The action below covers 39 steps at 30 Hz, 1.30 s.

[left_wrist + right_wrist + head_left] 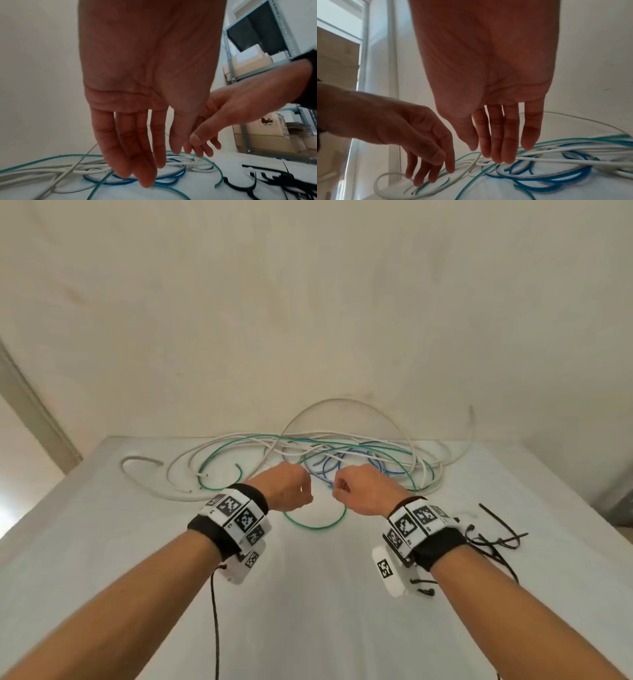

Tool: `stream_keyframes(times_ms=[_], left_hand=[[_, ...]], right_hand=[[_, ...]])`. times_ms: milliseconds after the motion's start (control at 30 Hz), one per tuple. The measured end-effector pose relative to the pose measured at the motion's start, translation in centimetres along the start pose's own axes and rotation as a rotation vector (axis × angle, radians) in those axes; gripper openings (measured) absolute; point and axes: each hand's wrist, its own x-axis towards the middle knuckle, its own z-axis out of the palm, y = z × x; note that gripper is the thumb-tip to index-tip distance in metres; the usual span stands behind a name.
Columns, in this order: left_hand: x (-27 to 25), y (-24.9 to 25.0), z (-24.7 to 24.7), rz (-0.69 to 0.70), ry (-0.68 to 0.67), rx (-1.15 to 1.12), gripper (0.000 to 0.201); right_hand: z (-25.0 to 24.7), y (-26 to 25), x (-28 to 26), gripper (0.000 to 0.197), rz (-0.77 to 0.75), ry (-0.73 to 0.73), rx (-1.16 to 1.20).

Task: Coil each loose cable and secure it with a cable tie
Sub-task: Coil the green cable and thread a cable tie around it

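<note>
A tangle of loose white cables [342, 401], green cables [315, 526] and blue cables [318, 472] lies at the far middle of the white table [308, 611]. Black cable ties [496, 539] lie in a heap at the right. My left hand [291, 487] and right hand [363, 491] hover side by side over the near edge of the tangle. In the left wrist view the left hand [147, 169] has straight fingers pointing down at a green cable [171, 189] and a blue cable [111, 182], holding nothing. The right hand [498, 148] hangs the same way above the white cables [573, 159] and blue loops [539, 180].
A plain wall rises directly behind the table. A metal shelf [257, 67] with cardboard boxes stands to the right, and a white frame [364, 54] to the left. The cable ties [257, 182] lie close to the right wrist.
</note>
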Motion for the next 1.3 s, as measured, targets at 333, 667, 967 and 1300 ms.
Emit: stream_keyframes(times_ms=[333, 667, 967, 1300], left_hand=[[0.1, -1.5, 7.6, 0.018, -0.061, -0.014, 0.040], [-0.5, -1.2, 6.9, 0.053, 0.063, -0.304, 0.006], [-1.3, 1.3, 4.1, 0.249, 0.064, -0.621, 0.008], [3.2, -3.2, 5.0, 0.172, 0.481, -0.706, 0.012]], right_hand=[[6.0, -0.2, -4.1, 0.011, 0.046, 0.120, 0.069], [6.2, 2.5, -6.2, 0.044, 0.033, 0.097, 0.333], [3.9, 3.1, -1.9, 0.020, 0.006, 0.431, 1.075], [-0.5, 0.9, 2.4, 0.014, 0.004, 0.419, 1.555]])
